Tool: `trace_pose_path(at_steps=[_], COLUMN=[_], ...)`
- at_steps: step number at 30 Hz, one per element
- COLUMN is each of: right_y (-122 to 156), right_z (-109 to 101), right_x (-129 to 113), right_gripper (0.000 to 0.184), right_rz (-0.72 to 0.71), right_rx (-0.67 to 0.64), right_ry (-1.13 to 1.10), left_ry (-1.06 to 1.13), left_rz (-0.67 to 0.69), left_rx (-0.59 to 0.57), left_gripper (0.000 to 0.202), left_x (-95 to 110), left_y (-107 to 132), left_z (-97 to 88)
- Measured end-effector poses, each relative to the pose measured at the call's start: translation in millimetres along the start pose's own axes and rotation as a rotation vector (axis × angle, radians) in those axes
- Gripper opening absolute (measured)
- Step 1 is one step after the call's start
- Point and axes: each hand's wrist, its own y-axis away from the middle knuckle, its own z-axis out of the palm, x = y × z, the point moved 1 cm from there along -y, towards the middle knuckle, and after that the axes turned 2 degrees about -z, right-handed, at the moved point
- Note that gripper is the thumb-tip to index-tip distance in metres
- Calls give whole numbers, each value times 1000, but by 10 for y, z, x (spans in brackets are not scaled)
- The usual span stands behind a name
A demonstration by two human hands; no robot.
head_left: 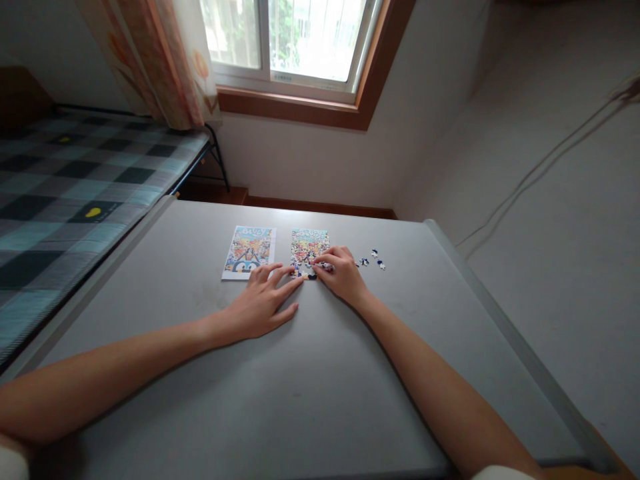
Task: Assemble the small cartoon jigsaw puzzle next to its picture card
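Observation:
A small, colourful jigsaw puzzle lies on the grey table, with its upper part joined and gaps along its lower part. My left hand is open, palm down, its fingers spread and the fingertips at the puzzle's lower left edge. The fingers of my right hand are pinched over the lower right of the puzzle, on what looks like a small jigsaw piece, mostly hidden by the fingers. To the right of that hand are several loose jigsaw pieces. A printed picture sheet lies beside my left fingers, left of the puzzle.
The grey table has raised side edges. A bed with a checked cover stands on the left, near a curtain and a window. A cable runs along the wall on the right.

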Motion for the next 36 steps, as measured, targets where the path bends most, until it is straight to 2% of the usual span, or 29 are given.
trace_pose_path(at_steps=[16, 36], right_y=[7, 2], right_z=[18, 11], right_x=[9, 6], right_gripper=[7, 3], right_rz=[3, 52], right_rx=[29, 2], right_ry=[-6, -5], left_ry=[-39, -48], left_rz=[16, 14], left_rx=[-7, -12], left_gripper=[51, 50], left_x=[7, 5], left_y=[-4, -2], left_z=[-9, 1])
